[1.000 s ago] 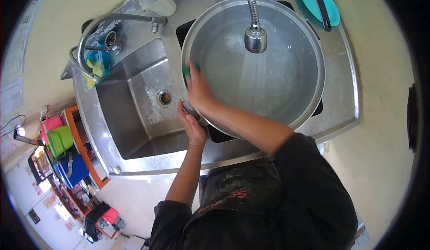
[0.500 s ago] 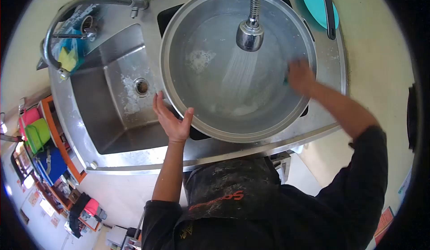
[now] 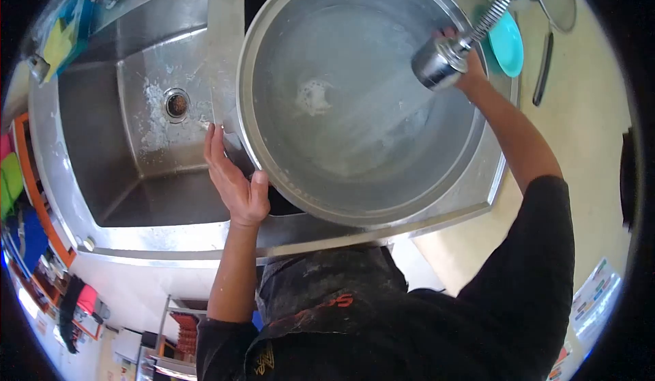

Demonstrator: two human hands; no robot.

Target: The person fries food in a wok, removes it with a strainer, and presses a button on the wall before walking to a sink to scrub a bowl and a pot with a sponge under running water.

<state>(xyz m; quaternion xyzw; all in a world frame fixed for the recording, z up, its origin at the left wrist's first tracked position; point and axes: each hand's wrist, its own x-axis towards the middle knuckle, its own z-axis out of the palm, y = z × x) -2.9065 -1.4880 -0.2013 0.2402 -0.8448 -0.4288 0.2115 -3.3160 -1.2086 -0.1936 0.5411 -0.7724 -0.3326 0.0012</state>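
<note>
A large round metal basin (image 3: 249,118) holds cloudy water with a patch of foam. Water sprays into it from a metal spray head (image 3: 438,64) on a coiled spring hose. My left hand (image 3: 235,180), fingers spread, is at the basin's lower left rim and holds nothing. My right hand (image 3: 469,67) is at the upper right inside edge of the basin, partly hidden behind the spray head. Whether it grips anything cannot be made out.
Left of the basin is a steel sink (image 3: 167,152) with a round drain. A yellow cloth (image 3: 60,43) lies by a faucet at the upper left. A turquoise dish (image 3: 506,45) and a black handle (image 3: 544,70) are at the upper right.
The view has shifted. My right hand has moved up along the basin's right side, and the spray head now hangs tilted further right, in front of it. My left hand remains by the rim.
</note>
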